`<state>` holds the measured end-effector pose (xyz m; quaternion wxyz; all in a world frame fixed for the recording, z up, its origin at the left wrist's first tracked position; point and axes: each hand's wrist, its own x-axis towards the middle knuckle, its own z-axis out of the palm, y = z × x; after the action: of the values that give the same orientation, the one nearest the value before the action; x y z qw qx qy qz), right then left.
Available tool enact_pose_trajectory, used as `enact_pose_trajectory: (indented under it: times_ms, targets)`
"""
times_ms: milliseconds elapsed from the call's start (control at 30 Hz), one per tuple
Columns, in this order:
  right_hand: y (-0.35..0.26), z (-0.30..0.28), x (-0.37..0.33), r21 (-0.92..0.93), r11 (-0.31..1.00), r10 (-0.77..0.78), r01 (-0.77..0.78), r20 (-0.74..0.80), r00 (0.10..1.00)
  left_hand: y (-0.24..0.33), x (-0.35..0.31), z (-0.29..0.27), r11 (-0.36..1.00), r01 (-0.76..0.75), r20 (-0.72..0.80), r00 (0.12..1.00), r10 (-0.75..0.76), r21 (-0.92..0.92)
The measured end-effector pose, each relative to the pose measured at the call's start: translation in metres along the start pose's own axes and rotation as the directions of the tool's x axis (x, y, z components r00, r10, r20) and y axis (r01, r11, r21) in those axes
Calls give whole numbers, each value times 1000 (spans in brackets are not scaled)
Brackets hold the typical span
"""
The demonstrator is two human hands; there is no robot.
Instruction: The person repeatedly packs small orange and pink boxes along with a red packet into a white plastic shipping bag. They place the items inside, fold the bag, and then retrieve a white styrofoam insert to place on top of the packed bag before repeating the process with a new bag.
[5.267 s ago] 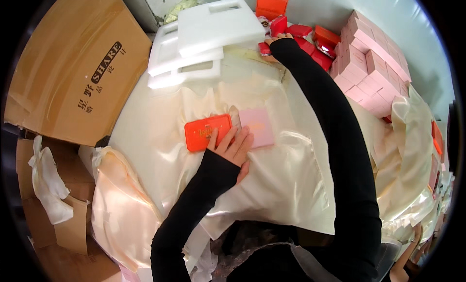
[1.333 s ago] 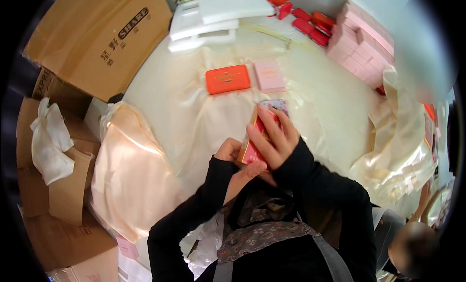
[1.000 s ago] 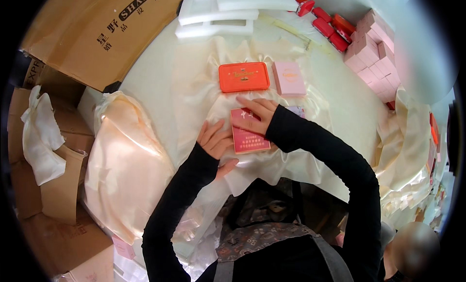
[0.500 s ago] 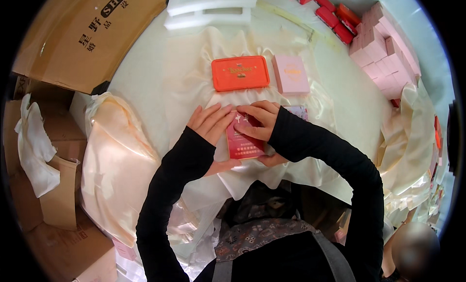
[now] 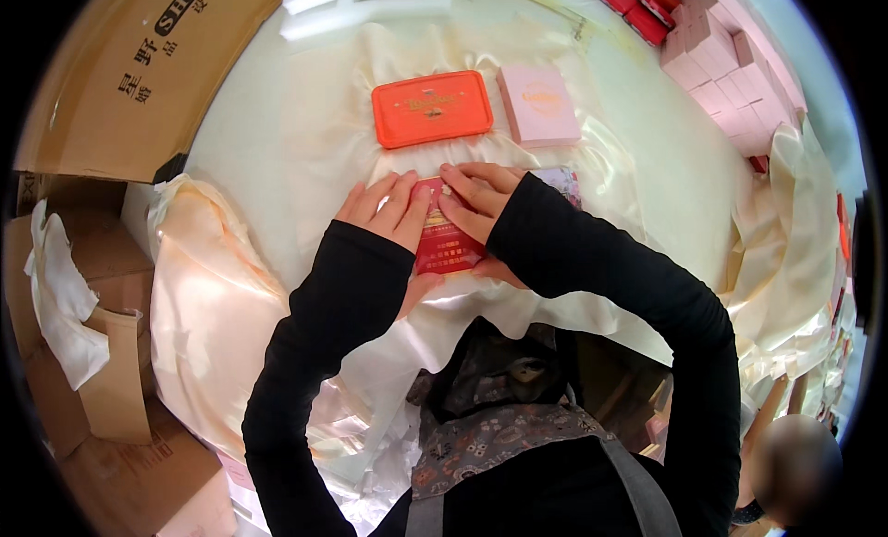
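Observation:
A flat dark red box (image 5: 450,248) with gold print lies on cream satin cloth (image 5: 347,158), right in front of me. My left hand (image 5: 387,213) grips its left side, fingers along the edge and thumb at the near corner. On the right, my right hand (image 5: 479,202) has its fingers bent over the far part of the box, and its thumb is by the near right corner. Beyond my hands sit an orange-red tin (image 5: 432,110) and a pale pink box (image 5: 540,106). Behind my right wrist shows part of a patterned printed item (image 5: 564,184).
Pink boxes (image 5: 726,70) stand stacked at the far right beside red cases (image 5: 645,19). A big cardboard carton (image 5: 120,84) is at the left, near more satin (image 5: 213,269). White foam (image 5: 361,5) lies at the back. Another person's arm (image 5: 760,421) shows at lower right.
My view has shifted, so the tin, pink box and hands appear higher and further left. Both hands remain on the red box, with the right fingers slightly nearer its far edge.

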<state>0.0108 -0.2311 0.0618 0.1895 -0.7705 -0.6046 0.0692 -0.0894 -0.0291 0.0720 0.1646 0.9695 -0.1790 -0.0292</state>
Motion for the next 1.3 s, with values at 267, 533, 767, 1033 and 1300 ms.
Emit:
enact_pose_trajectory:
  times_ms: [267,533,767,1033,1300]
  targets:
    - [-13,25,-11,-225,974,-23,-3,-114,993,4,1,7,998,6,-17,1000,-5,60]
    - [11,-14,11,-166,985,21,-53,-187,982,-13,25,-11,965,21,-10,1000,-19,260]
    - [104,7,52,-328,733,296,-596,-635,713,-33,140,34,947,264,-550,825,-126,180]
    - [116,31,59,-230,776,369,-588,-590,718,-43,152,41,955,264,-500,850,-164,136]
    - [36,35,15,-176,813,331,-555,-644,689,-19,95,87,877,248,-590,806,48,411]
